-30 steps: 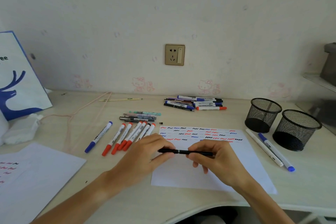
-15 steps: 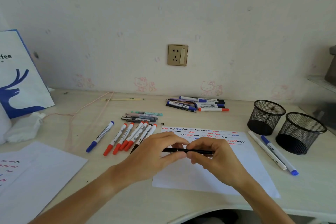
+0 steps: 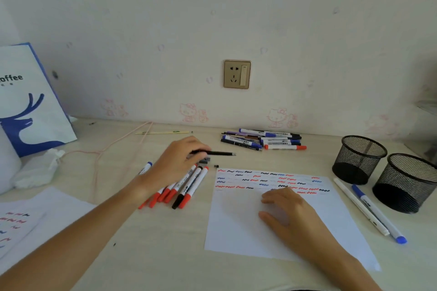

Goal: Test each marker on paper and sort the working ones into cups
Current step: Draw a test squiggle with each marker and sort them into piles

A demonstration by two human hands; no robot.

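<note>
Black and slim, the pen (image 3: 216, 153) is now travelling left in the left hand (image 3: 176, 163), fingers pinching it above the row of red markers (image 3: 179, 188) — a second ago both hands were holding it over the test paper (image 3: 238, 222). The right hand (image 3: 287, 214) is resting relaxed on that paper, holding nothing — likely a reject, since both mesh cups (image 3: 363, 159) are sitting untouched on the worktop (image 3: 146, 243).

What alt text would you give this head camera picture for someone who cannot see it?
A person's left hand holds a thin black pen above a row of markers, while the right hand rests on a squiggle-marked sheet of paper. Two mesh cups stand at right.
</note>
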